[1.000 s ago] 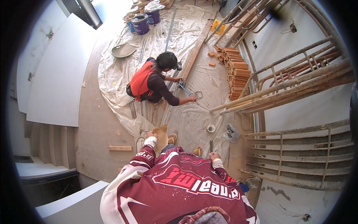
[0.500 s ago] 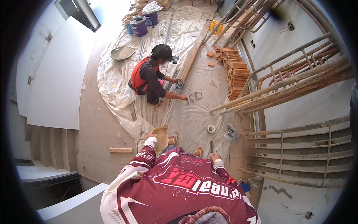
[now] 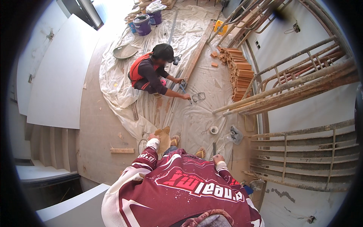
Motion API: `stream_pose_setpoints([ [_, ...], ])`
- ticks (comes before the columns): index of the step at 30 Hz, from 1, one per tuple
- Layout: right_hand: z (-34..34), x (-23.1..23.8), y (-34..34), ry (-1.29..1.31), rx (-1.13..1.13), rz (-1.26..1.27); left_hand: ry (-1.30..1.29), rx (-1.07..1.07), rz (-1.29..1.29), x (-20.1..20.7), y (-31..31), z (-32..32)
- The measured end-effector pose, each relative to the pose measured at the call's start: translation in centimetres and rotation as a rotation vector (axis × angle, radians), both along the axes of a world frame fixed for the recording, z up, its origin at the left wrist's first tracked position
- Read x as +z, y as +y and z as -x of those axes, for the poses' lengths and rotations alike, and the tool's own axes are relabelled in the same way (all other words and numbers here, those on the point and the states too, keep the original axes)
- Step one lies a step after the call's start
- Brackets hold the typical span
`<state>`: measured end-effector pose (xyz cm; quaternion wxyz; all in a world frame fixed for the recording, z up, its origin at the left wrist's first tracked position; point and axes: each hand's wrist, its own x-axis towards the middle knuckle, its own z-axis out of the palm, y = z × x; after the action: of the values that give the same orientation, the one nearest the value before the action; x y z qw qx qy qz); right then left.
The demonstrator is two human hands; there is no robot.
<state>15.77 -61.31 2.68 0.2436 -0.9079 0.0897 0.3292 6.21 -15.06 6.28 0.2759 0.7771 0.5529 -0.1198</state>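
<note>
Steadying, by the look of it with a closed left hand [image 3: 152, 137], the left edge of a flat, ragged piece of brown cardboard [image 3: 164, 142], just left of a tan strapped sandal [image 3: 175, 140]. Curling the right hand [image 3: 218, 158] at the near end of a narrow dark-grey bar [image 3: 214, 148], too small to tell whether gripped. Seemingly at the stage of handling the cardboard, and calling next for a firm hold there.
</note>
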Motion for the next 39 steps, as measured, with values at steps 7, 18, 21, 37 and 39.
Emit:
stream_pose_setpoints([
  [7,0.2,0.6,0.1,-0.008,0.007,-0.004,-0.026,-0.011,0.010,1.2,-0.6,0.1],
  [18,0.2,-0.2,0.3,-0.008,-0.014,-0.021,-0.025,0.004,-0.020,1.1,-0.6,-0.1],
  [21,0.2,-0.2,-0.2,-0.002,-0.018,-0.041,-0.035,0.010,-0.021,0.8,-1.1,-0.5],
  [37,-0.2,-0.1,-0.2,-0.028,0.023,0.003,0.002,-0.015,0.029,1.4,-0.4,-0.8],
  [39,-0.4,0.5,0.1,0.001,0.009,-0.003,-0.010,0.014,-0.013,1.5,-0.3,-0.8],
])
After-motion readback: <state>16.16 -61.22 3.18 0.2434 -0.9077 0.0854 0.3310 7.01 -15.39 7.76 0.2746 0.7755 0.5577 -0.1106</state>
